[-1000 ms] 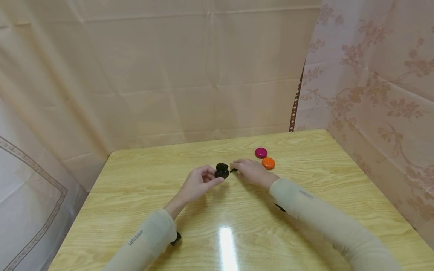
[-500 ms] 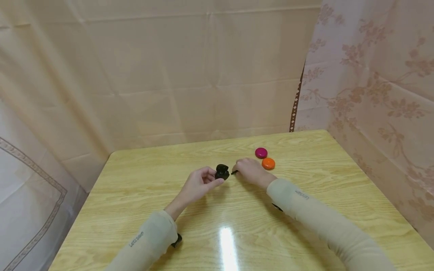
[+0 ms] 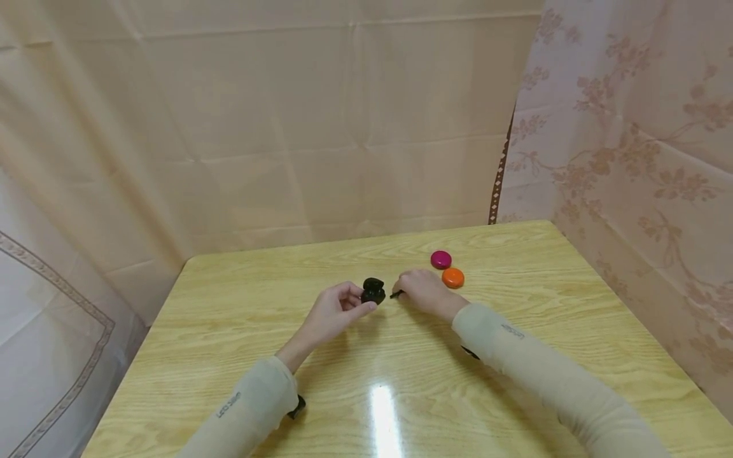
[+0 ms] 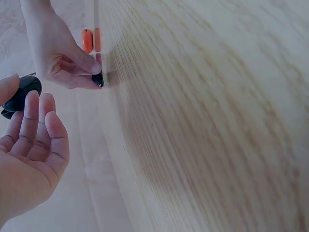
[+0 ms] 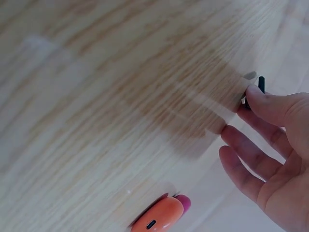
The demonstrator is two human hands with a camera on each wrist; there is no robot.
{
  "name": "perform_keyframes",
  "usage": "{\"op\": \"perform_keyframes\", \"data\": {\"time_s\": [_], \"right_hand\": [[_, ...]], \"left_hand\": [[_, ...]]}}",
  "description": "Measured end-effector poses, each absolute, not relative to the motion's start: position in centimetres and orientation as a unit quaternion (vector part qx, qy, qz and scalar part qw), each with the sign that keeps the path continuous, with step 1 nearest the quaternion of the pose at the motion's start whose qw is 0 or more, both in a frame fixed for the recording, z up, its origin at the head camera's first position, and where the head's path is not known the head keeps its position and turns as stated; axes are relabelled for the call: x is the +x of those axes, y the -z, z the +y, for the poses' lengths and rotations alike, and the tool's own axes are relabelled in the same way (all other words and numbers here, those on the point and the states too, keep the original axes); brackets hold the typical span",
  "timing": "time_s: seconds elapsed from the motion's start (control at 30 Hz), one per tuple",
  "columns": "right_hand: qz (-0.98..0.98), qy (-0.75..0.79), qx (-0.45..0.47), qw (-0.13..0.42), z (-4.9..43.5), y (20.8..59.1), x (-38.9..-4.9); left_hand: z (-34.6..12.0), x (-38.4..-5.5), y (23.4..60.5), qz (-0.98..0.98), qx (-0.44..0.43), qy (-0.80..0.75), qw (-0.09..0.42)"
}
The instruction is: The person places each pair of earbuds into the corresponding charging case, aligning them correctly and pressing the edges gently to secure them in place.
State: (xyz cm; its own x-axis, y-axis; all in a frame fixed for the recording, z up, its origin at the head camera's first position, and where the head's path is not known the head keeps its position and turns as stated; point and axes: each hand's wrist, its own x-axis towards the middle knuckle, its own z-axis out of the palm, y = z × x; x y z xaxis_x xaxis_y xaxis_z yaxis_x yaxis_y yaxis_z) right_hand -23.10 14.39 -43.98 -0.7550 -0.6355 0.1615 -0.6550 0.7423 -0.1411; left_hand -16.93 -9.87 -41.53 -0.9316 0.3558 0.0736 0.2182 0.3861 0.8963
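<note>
Pinched between thumb and fingers of my left hand (image 3: 331, 312) is a small glossy black earbud case (image 3: 373, 291), tilted open with its lid up above the table. Its inside is too dark and small to make out. Just to the right, my right hand (image 3: 426, 291) pinches a small black earbud (image 5: 261, 84) between thumb and index finger, low against the tabletop. Most of the earbud hides behind the fingertips; in the left wrist view its dark tip (image 4: 98, 79) shows below the thumb. A narrow gap separates the earbud from the case.
Behind my right hand lie a round orange case (image 3: 453, 278) with a small port slot and a round magenta case (image 3: 441, 259), close together. The glossy wooden table (image 3: 229, 305) ends at a beige curtain (image 3: 275, 127); a floral curtain (image 3: 647, 165) hangs along the right.
My right hand has shifted slightly toward me with the earbud, and its fingers have turned a little further down. The left hand and the black case stay nearly still.
</note>
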Motion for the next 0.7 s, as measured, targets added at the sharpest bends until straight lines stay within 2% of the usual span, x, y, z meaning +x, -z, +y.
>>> {"op": "perform_keyframes", "data": {"time_s": [0.4, 0.7], "right_hand": [[-0.921, -0.111, 0.368, 0.067, 14.61, 44.01, -22.58], [-0.917, -0.143, 0.370, 0.038, 15.21, 43.77, -22.51]], "left_hand": [[-10.17, -16.93, 41.77, 0.830, 0.186, -0.523, 0.057], [-9.85, -17.11, 41.90, 0.828, 0.189, -0.525, 0.062]]}}
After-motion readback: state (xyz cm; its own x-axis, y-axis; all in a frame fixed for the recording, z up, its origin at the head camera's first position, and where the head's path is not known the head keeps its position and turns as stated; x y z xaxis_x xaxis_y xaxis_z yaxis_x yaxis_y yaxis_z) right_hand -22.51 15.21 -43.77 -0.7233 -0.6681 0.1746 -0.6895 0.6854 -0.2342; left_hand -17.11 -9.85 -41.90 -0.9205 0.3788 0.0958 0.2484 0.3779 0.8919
